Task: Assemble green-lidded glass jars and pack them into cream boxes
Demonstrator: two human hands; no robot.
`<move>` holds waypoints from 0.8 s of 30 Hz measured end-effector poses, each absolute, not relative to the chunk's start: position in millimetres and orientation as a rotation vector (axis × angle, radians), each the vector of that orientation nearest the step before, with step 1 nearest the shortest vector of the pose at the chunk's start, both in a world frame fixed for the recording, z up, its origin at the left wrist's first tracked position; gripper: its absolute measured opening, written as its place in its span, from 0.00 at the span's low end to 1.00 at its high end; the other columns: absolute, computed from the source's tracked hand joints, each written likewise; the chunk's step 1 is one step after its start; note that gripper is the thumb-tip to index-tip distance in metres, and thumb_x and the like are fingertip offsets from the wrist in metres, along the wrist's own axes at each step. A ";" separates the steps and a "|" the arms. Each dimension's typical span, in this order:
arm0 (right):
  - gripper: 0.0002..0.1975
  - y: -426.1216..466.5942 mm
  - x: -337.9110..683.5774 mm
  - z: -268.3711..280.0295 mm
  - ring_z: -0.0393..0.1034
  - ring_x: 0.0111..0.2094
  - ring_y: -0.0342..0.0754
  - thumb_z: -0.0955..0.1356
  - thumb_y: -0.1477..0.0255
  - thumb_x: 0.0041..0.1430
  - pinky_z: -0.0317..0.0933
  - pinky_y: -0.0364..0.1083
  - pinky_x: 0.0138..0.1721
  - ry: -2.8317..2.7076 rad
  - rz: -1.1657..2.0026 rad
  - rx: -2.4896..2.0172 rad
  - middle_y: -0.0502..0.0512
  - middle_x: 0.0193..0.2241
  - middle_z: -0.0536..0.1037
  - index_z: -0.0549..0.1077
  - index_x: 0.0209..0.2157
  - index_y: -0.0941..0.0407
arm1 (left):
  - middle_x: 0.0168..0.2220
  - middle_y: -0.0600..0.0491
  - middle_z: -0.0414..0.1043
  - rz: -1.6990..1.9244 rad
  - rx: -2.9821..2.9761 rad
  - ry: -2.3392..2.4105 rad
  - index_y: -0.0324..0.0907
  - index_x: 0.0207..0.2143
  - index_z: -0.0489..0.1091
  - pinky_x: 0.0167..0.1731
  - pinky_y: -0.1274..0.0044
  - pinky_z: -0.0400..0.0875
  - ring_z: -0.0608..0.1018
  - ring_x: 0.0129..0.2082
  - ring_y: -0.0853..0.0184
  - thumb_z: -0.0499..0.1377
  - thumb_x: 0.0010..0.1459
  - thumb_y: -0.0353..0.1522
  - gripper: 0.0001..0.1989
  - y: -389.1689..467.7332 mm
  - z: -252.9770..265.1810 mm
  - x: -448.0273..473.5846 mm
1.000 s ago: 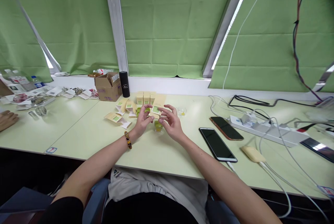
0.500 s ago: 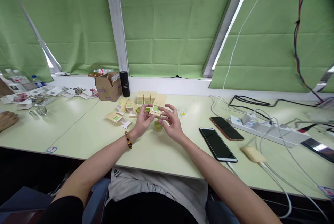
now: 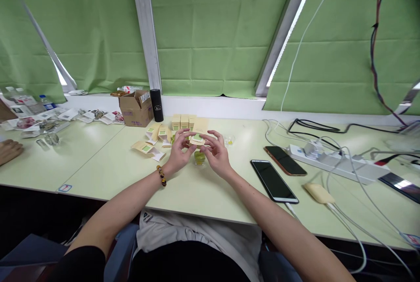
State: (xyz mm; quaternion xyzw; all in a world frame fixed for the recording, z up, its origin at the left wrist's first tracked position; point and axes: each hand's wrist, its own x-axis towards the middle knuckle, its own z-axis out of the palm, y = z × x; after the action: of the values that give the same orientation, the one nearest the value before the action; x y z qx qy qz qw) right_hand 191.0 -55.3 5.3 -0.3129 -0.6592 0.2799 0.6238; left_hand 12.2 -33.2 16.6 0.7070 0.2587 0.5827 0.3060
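Between my two hands is a small cream cardboard box (image 3: pixel 197 138) with a green square on it, held above the table. My left hand (image 3: pixel 180 150), with a beaded bracelet at the wrist, grips its left side. The fingers of my right hand (image 3: pixel 216 153) close on the right side. Just below the box stands a small glass jar (image 3: pixel 199 158) with yellow-green contents. Flat unfolded boxes (image 3: pixel 144 147) lie left of my hands. Behind them several folded cream boxes (image 3: pixel 184 121) stand in a row. A small clear piece (image 3: pixel 229 140) sits beyond my right hand.
Two phones (image 3: pixel 274 181) (image 3: pixel 285 160), a yellow charger (image 3: pixel 319 194) and a white power strip (image 3: pixel 337 166) with cables lie at right. A brown carton (image 3: pixel 136 109) and black cylinder (image 3: pixel 156 105) stand at the back. Another person's hand (image 3: pixel 9 150) rests at far left.
The box has tipped, so its long flap now points away and its face looks shorter. My fingers have shifted inward around its sides. The jar below has stayed in place.
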 end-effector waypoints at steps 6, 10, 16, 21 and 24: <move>0.18 -52.9 190.6 1.8 0.76 0.43 0.47 0.70 0.56 0.67 0.79 0.57 0.50 -1.516 0.641 -0.711 0.58 0.63 0.58 0.77 0.55 0.44 | 0.62 0.44 0.59 1.594 1.846 0.713 0.45 0.50 0.73 0.42 0.71 0.79 0.79 0.37 0.72 0.65 0.64 0.40 0.15 -31.1 13.6 15.1; 0.18 -53.6 191.0 3.2 0.76 0.41 0.46 0.69 0.56 0.67 0.78 0.58 0.52 -1.528 0.624 -0.725 0.59 0.63 0.58 0.78 0.55 0.46 | 0.61 0.44 0.60 1.618 1.854 0.726 0.45 0.49 0.73 0.44 0.70 0.80 0.80 0.41 0.69 0.65 0.64 0.40 0.14 -33.6 14.8 16.2; 0.21 -58.9 190.9 8.9 0.72 0.58 0.55 0.68 0.58 0.69 0.70 0.60 0.62 -1.595 0.572 -0.705 0.58 0.69 0.53 0.72 0.61 0.43 | 0.63 0.43 0.60 1.656 2.014 0.814 0.49 0.56 0.71 0.55 0.65 0.76 0.70 0.63 0.56 0.63 0.66 0.40 0.18 -40.2 21.0 14.6; 0.36 -59.6 187.5 7.8 0.69 0.64 0.57 0.67 0.55 0.69 0.63 0.62 0.67 -1.590 0.618 -0.618 0.59 0.74 0.47 0.49 0.72 0.39 | 0.63 0.43 0.61 1.694 2.128 0.928 0.50 0.63 0.67 0.65 0.60 0.64 0.65 0.67 0.54 0.62 0.66 0.40 0.24 -37.2 21.6 11.9; 0.38 -60.1 187.0 7.4 0.63 0.68 0.57 0.66 0.52 0.69 0.60 0.62 0.69 -1.594 0.592 -0.657 0.60 0.73 0.50 0.43 0.72 0.41 | 0.63 0.43 0.62 1.737 2.103 0.951 0.49 0.63 0.67 0.67 0.59 0.60 0.65 0.67 0.54 0.62 0.66 0.41 0.24 -33.2 20.3 10.6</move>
State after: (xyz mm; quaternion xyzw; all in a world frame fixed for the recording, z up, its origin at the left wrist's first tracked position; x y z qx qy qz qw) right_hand 187.0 -60.1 7.4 -0.2850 -0.6912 0.2565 0.6126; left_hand 10.6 -33.2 20.3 0.7221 0.3267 0.5965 0.1264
